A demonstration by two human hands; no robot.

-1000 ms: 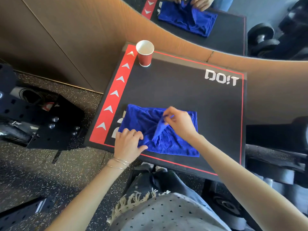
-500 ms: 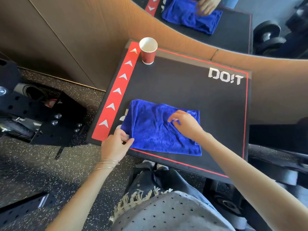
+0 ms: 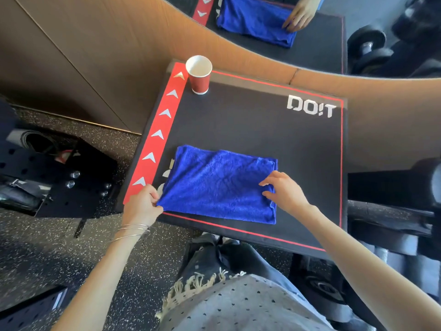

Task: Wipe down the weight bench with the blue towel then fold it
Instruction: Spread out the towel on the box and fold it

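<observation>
Pinching the near-left corner of the blue towel (image 3: 214, 185) with my left hand (image 3: 143, 206), I grip its right edge with my right hand (image 3: 286, 194); it lies folded flat on the weight bench (image 3: 262, 130), near side.

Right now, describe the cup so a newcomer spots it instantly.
Find the black bench pad with the red arrow stripe. At the stripe's far end stands a paper cup. Red outside, white inside, it stands well clear of the flat blue towel.
</observation>
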